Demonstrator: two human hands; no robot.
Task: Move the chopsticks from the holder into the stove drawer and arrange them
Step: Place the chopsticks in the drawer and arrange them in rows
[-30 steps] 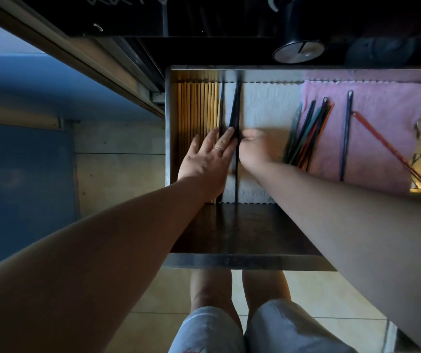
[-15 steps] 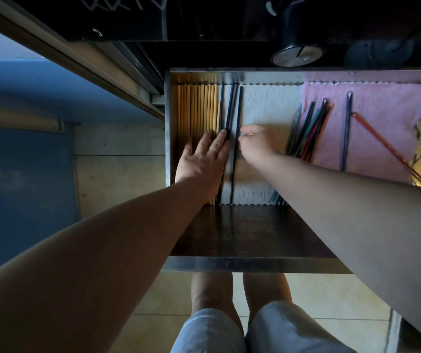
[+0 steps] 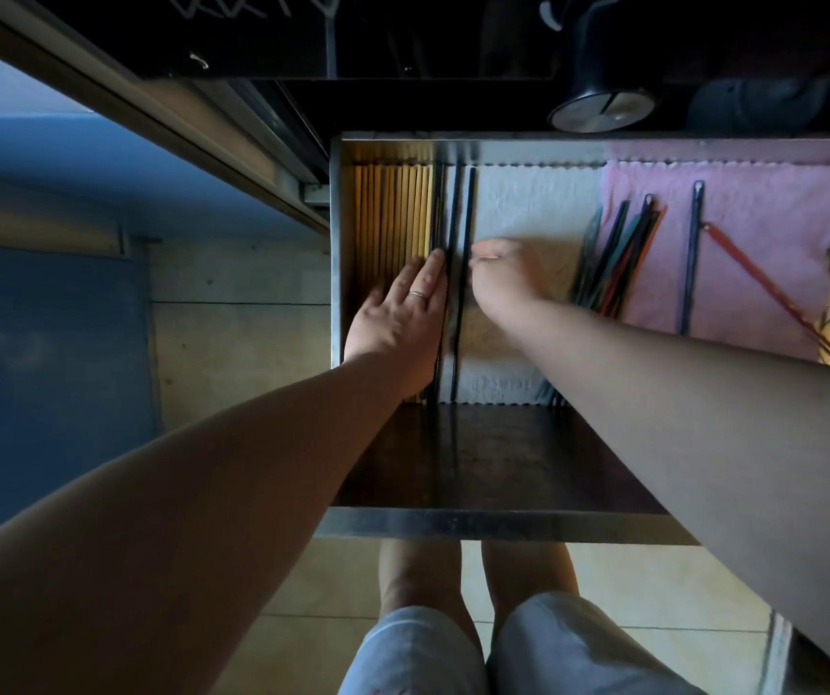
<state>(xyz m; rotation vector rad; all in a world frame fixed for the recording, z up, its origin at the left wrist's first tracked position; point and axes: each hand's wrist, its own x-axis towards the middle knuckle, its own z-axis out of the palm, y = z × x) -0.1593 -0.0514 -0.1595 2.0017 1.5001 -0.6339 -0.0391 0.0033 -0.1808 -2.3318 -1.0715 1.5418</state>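
Observation:
The open metal stove drawer (image 3: pixel 503 526) holds a tight row of pale wooden chopsticks (image 3: pixel 392 208) against its left wall. Right of them lie thin dark chopsticks (image 3: pixel 452 208), parallel, on a white cloth (image 3: pixel 528 203). My left hand (image 3: pixel 402 318) lies flat on the wooden row, fingertips against the dark sticks. My right hand (image 3: pixel 503 278) is curled, its fingertips pinching the rightmost dark chopstick (image 3: pixel 468 218). A loose bundle of coloured chopsticks (image 3: pixel 613 258) lies to its right. The holder is not in view.
A pink cloth (image 3: pixel 754 193) covers the drawer's right part, with a single dark chopstick (image 3: pixel 692 253) and slanted red chopsticks (image 3: pixel 764 288) on it. A stove knob (image 3: pixel 601 110) sits above the drawer. My knees are below the drawer front.
The bunched dark chopsticks have been spread into separate parallel lines. My left hand slid slightly left onto the wooden row; my right hand stayed at the rightmost dark stick.

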